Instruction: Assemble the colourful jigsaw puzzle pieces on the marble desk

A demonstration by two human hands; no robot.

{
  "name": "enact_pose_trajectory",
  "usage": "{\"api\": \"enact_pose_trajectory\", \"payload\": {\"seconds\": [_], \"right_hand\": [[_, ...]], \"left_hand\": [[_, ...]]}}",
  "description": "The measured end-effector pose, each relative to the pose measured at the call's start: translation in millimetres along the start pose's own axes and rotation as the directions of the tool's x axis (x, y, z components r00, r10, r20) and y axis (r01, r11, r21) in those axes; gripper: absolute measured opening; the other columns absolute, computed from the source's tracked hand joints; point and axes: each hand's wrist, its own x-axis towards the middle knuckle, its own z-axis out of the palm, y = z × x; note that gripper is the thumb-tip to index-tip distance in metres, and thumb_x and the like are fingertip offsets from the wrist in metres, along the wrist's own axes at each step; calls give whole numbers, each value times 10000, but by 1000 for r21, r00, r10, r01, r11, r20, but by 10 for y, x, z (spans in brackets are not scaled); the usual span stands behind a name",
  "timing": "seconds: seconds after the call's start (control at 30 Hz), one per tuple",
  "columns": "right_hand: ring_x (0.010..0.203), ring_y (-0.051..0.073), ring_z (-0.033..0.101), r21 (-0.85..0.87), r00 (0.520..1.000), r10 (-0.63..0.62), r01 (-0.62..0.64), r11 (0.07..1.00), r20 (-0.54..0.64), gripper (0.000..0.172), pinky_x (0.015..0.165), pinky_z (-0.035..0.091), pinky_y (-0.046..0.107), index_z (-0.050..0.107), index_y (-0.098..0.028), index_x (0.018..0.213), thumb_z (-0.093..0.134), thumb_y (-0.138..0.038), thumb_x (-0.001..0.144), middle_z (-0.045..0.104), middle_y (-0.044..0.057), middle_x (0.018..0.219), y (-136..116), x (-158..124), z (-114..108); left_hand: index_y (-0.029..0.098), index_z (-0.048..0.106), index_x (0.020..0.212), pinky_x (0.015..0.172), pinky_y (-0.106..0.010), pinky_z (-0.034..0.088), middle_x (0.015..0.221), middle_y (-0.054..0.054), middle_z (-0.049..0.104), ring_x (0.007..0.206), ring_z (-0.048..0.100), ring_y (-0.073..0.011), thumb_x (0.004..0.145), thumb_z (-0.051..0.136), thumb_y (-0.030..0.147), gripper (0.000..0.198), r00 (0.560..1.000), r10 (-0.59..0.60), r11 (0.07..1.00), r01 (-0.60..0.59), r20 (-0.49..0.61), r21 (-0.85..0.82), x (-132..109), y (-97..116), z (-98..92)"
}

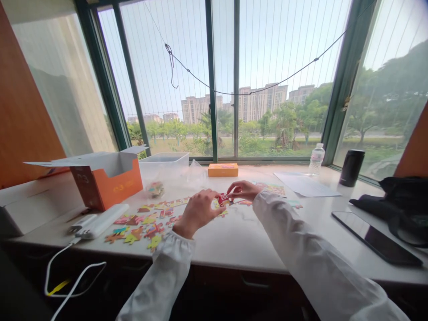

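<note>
Both hands meet over the middle of the table at a small red, white and yellow puzzle piece. My left hand has its thumb and fingers closed around the piece's left side. From the right, my right hand pinches its upper right edge with curled fingertips. Whether it is one piece or a few joined is too small to tell. Loose puzzle pieces in yellow, red and brown lie spread to the left of my left hand. Behind my right wrist lies a colourful printed sheet or puzzle section, partly hidden by the sleeve.
An orange open box, a white power strip and a clear plastic bin stand left. By the window sits a small orange box. To the right are paper, a bottle, a black tumbler and a tablet.
</note>
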Motion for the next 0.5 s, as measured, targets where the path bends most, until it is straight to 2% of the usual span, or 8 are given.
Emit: {"api": "enact_pose_trajectory", "payload": {"seconds": [0.1,0.2,0.27,0.33,0.4,0.5], "right_hand": [[712,150,642,-152,990,99,-114,982,-104,442,702,468,276,692,-154,943,660,-556,762,730,55,767,325,-290,-333],[678,139,629,-215,968,140,-185,959,-209,423,663,463,258,689,-155,922,627,-549,782,717,45,732,743,-511,-524],[652,136,619,-238,951,157,-223,946,-267,412,628,457,249,697,-155,908,605,-541,794,701,38,705,1003,-608,-564],[635,134,608,-310,945,178,-262,914,-274,373,607,447,244,715,-165,884,639,-511,769,687,30,693,1186,-655,-552],[633,129,599,-382,946,201,-289,878,-253,318,605,438,238,730,-176,871,685,-460,736,684,25,710,1272,-659,-515],[655,120,592,-401,947,228,-303,865,-225,288,622,429,225,735,-178,899,698,-412,735,684,23,740,1266,-626,-458]], "left_hand": [[259,661,1071,820,-327,490,981,-33,688,927,632,-223,794,658,493,362,994,53,997,-47,97,-66,273,212,250],[283,649,1145,811,-321,494,980,-34,688,936,630,-226,800,655,500,407,980,112,991,-98,167,-91,453,328,529],[304,637,1185,819,-320,495,995,-37,682,956,620,-225,825,642,463,394,971,141,989,-128,193,-79,500,352,707],[313,655,1166,827,-319,493,1003,-41,677,969,608,-222,852,621,424,334,962,154,988,-146,225,-55,506,344,854],[327,668,1150,837,-316,486,1021,-40,673,974,597,-215,875,595,401,294,953,165,986,-161,255,-37,501,323,955],[358,659,1174,867,-320,470,1062,-27,667,979,580,-203,902,554,395,294,940,186,982,-183,287,-39,508,304,1036]]}}
